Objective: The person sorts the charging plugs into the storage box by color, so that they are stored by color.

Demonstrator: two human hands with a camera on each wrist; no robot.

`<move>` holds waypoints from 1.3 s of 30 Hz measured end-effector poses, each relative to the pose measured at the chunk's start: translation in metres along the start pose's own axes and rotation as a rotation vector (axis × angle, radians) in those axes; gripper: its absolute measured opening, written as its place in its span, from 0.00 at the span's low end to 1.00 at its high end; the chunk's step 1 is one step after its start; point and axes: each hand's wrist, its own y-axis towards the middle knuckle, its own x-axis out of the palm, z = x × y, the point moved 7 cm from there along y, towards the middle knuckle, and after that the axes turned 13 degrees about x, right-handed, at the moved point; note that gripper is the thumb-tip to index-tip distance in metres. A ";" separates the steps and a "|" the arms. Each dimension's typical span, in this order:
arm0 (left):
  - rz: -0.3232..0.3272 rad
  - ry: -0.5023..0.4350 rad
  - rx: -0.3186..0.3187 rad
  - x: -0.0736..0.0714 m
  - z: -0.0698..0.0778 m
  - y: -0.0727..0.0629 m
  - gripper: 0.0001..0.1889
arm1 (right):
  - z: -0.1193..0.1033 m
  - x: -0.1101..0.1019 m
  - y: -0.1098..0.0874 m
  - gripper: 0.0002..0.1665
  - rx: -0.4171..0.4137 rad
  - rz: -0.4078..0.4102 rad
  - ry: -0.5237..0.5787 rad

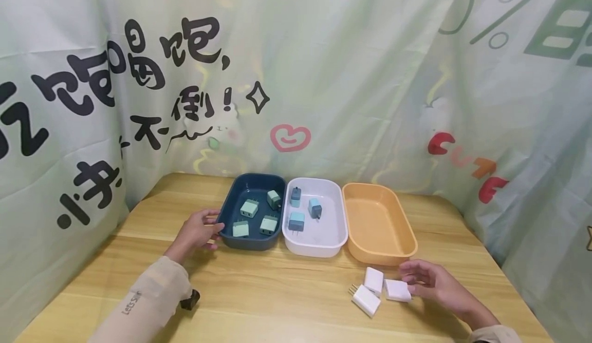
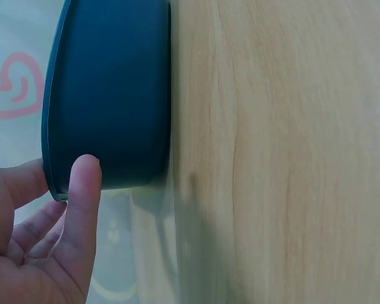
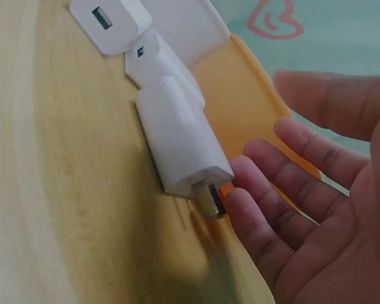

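Observation:
My left hand (image 1: 196,232) is at the left side of the dark blue tray (image 1: 252,243), its fingers loosely extended against the rim and outer wall. Several pale green charger plugs (image 1: 250,208) lie in that tray. Near the front right corner of the orange tray (image 1: 379,220), my right hand (image 1: 437,284) has relaxed, parted fingers and holds nothing. Its fingertips are beside a white charger plug (image 1: 398,290), close to the prongs in the right wrist view; contact is unclear. Two more white plugs (image 1: 373,280) (image 1: 366,300) lie left of it on the table.
Between the blue and orange trays stands a white tray (image 1: 330,235) with three two-tone blue plugs (image 1: 296,221). All three trays stand side by side on the wooden table (image 1: 268,297). A printed curtain (image 1: 351,101) hangs behind and around the table.

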 end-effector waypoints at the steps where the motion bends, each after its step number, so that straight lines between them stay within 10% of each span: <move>1: 0.000 0.000 0.000 0.000 0.000 0.000 0.26 | 0.001 0.000 0.000 0.24 0.010 0.005 -0.010; 16: -0.006 0.004 0.004 0.002 -0.001 0.000 0.26 | 0.021 0.004 0.004 0.35 0.240 -0.015 -0.137; 39: -0.002 -0.014 -0.019 0.000 -0.001 0.000 0.26 | 0.000 0.004 0.006 0.24 0.177 -0.085 0.038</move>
